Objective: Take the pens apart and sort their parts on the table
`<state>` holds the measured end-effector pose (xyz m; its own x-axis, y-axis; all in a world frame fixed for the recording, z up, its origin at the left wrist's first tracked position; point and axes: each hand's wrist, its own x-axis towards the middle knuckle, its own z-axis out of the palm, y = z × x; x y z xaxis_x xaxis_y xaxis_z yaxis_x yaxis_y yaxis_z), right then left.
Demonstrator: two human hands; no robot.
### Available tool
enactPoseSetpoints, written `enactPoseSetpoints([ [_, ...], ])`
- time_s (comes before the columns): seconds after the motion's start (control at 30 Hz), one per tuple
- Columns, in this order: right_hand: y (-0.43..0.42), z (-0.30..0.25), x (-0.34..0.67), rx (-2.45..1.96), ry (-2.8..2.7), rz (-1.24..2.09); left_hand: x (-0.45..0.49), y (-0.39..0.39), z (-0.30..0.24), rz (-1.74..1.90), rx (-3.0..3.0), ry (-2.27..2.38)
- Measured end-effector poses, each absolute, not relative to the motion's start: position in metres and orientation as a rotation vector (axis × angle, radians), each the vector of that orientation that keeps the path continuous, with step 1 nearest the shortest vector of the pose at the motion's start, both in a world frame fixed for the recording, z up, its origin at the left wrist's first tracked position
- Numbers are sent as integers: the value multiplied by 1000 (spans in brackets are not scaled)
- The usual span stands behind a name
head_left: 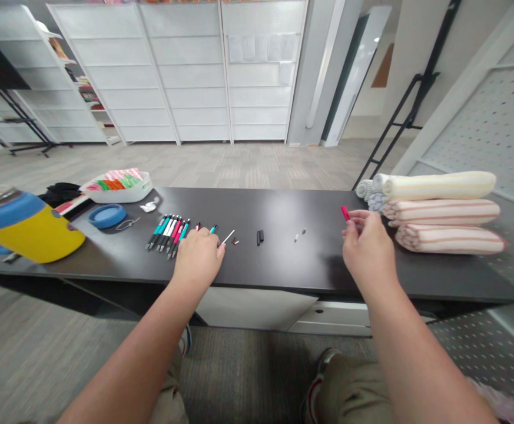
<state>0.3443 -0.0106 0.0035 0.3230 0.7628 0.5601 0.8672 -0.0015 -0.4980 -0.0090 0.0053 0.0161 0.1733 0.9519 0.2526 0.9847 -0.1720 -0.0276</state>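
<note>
My left hand (200,254) rests on the black table (283,265), fingers curled over pen parts, with a thin white refill (228,237) sticking out past its fingertips. A row of several teal, pink and black pens (168,229) lies just left of it. My right hand (366,244) is raised slightly, pinching a small red pen piece (345,213) between thumb and fingers. Between the hands lie a small dark bit (235,241), a black pen piece (260,237) and two tiny metal parts (299,234).
Stacked rolled towels (444,212) lie at the table's right end. At the left are a blue-and-yellow jug (25,227), a blue lid (107,215) and a white tray (119,187) of coloured items. White shelving stands behind, and a perforated panel at right.
</note>
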Motion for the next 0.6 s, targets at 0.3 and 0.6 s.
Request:
enactPoseSetpoints([
  [0.3, -13, -2, 288, -1530, -1643, -131, -11, 6, 15, -274, -2182, -1943],
  [0.6, -10, -8, 341, -2243, -1573, -371, -22, 7, 18, -130, -2029, -2087],
])
